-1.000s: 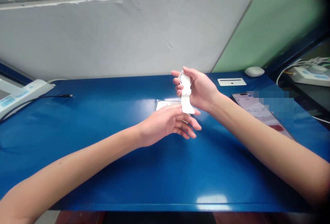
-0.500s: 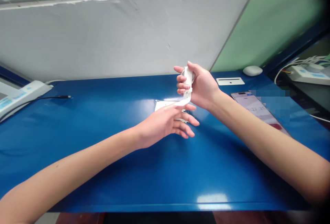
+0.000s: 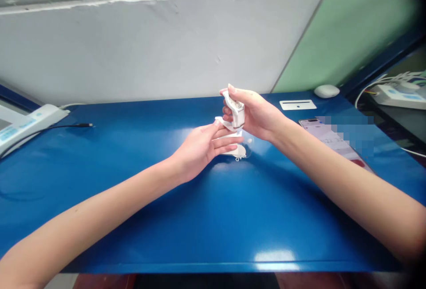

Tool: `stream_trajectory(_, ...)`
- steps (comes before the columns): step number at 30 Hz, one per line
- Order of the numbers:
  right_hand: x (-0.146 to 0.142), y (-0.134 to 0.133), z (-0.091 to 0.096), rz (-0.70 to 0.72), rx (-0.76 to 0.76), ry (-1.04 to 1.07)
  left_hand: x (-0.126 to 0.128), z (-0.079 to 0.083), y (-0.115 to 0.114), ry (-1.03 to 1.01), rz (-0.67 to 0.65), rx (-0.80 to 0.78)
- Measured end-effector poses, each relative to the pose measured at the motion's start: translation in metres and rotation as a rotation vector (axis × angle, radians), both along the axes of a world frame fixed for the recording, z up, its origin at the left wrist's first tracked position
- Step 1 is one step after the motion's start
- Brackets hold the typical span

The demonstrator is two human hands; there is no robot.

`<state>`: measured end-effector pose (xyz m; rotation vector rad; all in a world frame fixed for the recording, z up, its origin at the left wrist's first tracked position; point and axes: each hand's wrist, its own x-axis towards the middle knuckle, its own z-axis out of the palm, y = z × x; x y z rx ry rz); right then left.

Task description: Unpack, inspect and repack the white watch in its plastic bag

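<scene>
My right hand (image 3: 254,109) is closed around a white watch (image 3: 237,114) with a white strap, held above the table. A band end hangs down and curves to the left. My left hand (image 3: 204,147) pinches that strap end between thumb and index finger, its other fingers stretched out. Beneath the left fingers lies a white flat item (image 3: 238,150) with a rounded end and a small ring or charm at its edge. My fingers cover most of it, so its kind is unclear.
On the blue table (image 3: 213,218) lie a phone (image 3: 333,140), a white card (image 3: 297,104) and a white rounded case (image 3: 326,91) at right. A power strip (image 3: 29,123) and a black cable (image 3: 66,125) are at left. A grey panel (image 3: 149,49) stands behind.
My right hand has turned and the watch with it, showing another side. My left hand has shifted slightly left and up with the strap end, uncovering more of the white item below.
</scene>
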<state>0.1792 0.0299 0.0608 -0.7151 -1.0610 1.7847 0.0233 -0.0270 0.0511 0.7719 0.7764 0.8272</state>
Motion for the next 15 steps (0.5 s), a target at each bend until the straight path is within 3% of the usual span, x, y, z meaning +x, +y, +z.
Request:
stream_trajectory(3, -0.001, -0.001, -0.002, -0.018, 0.096, -0.092, 0.0, 0.001, 0.0, -0.053, -0.022, 0.072)
stream_trajectory(9, -0.007, -0.011, 0.002, -0.33, 0.382, -0.183, 0.0, -0.001, 0.001, -0.01, -0.023, 0.088)
stream_trajectory(15, -0.008, -0.015, 0.005, -0.276, 0.384, -0.261, -0.003, -0.004, 0.0, -0.076, -0.103, 0.135)
